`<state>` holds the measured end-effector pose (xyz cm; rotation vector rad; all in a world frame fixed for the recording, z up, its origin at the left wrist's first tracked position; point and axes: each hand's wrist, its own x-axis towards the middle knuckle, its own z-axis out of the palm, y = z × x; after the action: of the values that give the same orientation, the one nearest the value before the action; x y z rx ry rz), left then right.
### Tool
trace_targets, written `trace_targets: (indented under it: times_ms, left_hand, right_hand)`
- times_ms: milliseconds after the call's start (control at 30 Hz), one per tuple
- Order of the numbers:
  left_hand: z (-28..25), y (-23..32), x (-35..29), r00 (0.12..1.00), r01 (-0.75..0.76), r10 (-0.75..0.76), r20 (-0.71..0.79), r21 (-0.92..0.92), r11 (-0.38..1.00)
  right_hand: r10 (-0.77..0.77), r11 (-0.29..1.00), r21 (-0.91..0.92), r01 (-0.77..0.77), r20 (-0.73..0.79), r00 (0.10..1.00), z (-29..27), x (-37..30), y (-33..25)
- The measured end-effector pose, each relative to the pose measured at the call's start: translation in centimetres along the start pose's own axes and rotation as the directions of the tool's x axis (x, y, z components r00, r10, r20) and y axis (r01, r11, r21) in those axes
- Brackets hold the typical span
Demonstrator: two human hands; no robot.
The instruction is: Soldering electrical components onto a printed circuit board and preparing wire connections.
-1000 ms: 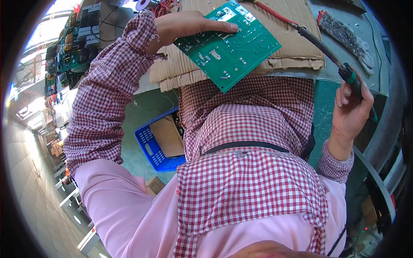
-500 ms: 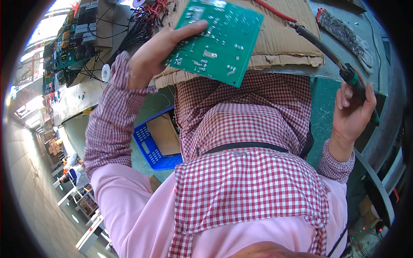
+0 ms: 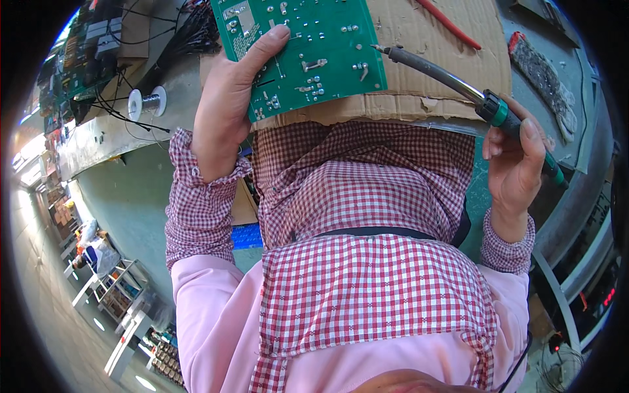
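A green circuit board (image 3: 321, 49) with shiny solder joints is tilted up over the cardboard. My left hand (image 3: 229, 92) grips its left side, thumb across the soldered face and the other fingers hidden behind. In my right hand (image 3: 517, 157) is a soldering iron (image 3: 501, 112) with a black and green handle, held between thumb and fingers. Its long shaft points up and left, and the tip is close to the board's right edge. Whether the tip touches the board I cannot tell.
Brown cardboard (image 3: 432, 72) covers the bench front. A red tube (image 3: 452, 25) and a worn grey glove (image 3: 544, 85) lie at the right. A solder wire spool (image 3: 147, 103), black cables (image 3: 190, 39) and more boards are at the left. A blue basket (image 3: 247, 236) stands below.
The board has moved left and turned slightly in my left hand. My right hand has brought the soldering iron leftward, its tip now close to the board. The head view has shifted too.
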<state>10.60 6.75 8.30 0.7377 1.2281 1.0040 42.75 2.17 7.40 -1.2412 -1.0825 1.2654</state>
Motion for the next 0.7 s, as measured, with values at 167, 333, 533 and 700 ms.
trace_targets:
  times_ms: [167, 333, 533, 700]
  left_hand:
    - [-0.2, 0.1, -0.4, 0.999, 0.005, -0.004, -0.039, 0.033, 0.999]
    - [-0.8, 0.1, -0.2, 0.999, 0.032, -0.032, -0.008, 0.046, 0.998]
    - [-0.9, -0.2, -0.2, 0.998, 0.043, -0.043, -0.051, 0.005, 0.999]
    - [2.0, 0.2, 1.2, 0.917, -0.172, 0.273, 0.291, -0.33, 0.928]
  right_hand:
    - [0.034, 0.999, -0.014, -0.034, 0.025, 0.999, 0.4, 0.8, -0.1]
    - [0.063, 0.996, -0.068, -0.062, 0.009, 0.998, -0.5, 1.0, -0.1]
    - [0.076, 0.996, -0.048, -0.075, 0.011, 0.997, -0.5, 1.1, 0.0]
    - [0.044, 0.999, -0.012, -0.044, 0.048, 0.998, -0.7, 1.4, -0.1]
